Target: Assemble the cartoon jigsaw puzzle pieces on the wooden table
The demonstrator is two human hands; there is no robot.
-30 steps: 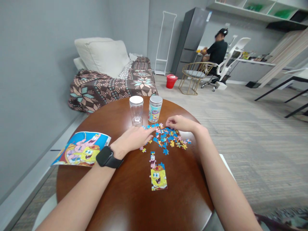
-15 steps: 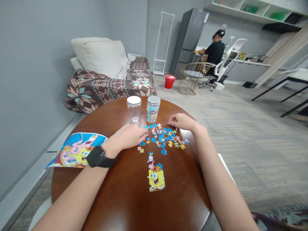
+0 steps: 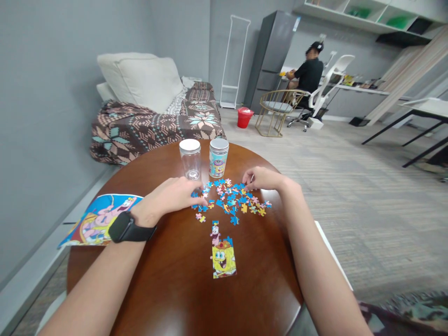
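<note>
Where pieces (image 3: 231, 203) lie: brown table (image 3: 175, 284)
Left hand (image 3: 173, 195): fingers parted over pieces
Right hand (image 3: 265, 178): fingers narrow, grip unclear
Far left: sofa (image 3: 147, 123)
Far right: fridge (image 3: 275, 49), person (image 3: 310, 75)

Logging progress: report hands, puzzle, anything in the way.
Left hand open, right hand grip unclear, both at loose pieces. Partly assembled puzzle nearer, untouched. Clear jar, printed jar beyond, seemingly not blocking.

Even, moderately bright, cool light falls throughout; pale glare sits on the glossy surface (image 3: 168, 275) beside the right hand (image 3: 259, 178). Wide-angle distortion tilts the fridge (image 3: 272, 58), and lower-right fabric (image 3: 411, 310) looks smeared.
</note>
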